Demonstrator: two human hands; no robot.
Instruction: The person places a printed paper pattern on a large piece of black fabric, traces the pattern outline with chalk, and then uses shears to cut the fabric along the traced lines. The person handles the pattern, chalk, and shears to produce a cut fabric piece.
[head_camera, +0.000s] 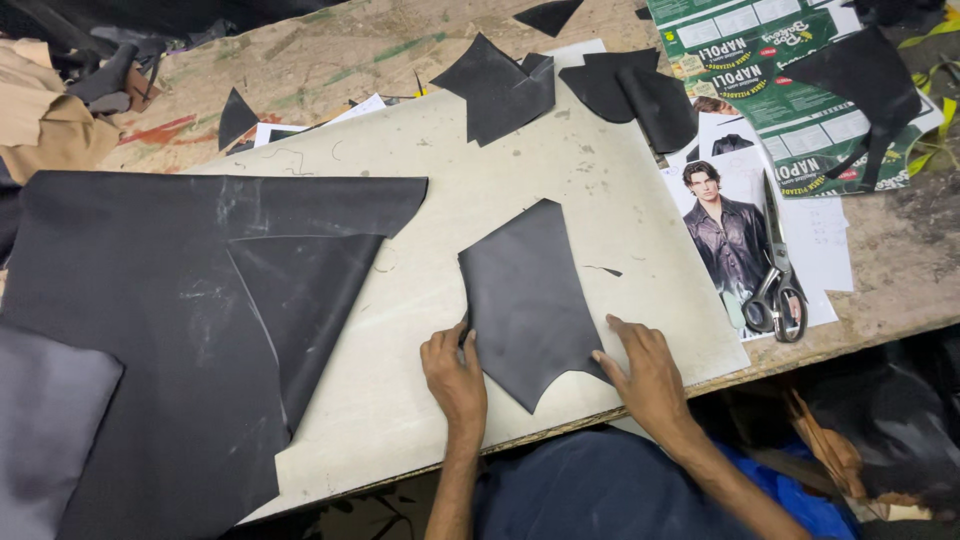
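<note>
Left hand (455, 372) sits flat with fingers spread on the lower left edge of a cut black leather piece (525, 300), low in the middle of the frame, not gripping, just pressing it down. Right hand (640, 365) does the same on the lower right edge, fingertips touching the leather, palm open on the cream cutting board (590, 190).

Upper right has a green flattened cardboard box (770, 70) with white label panels and red spots, lying tilted, partly under a black scrap (865, 80). Just below it is a white printed sheet (735, 235) picturing a person in a dark leather jacket, with black-handled scissors (778, 285) lying closed on top.

The leather piece itself is matte black, roughly a tapered panel: straight top edge slanting up to a corner, long sides, and a curved bottom coming to a point. It lies flat on the board. A big black leather sheet (180, 330) covers the left side, and smaller black offcuts (500, 90) sit along the top.
</note>
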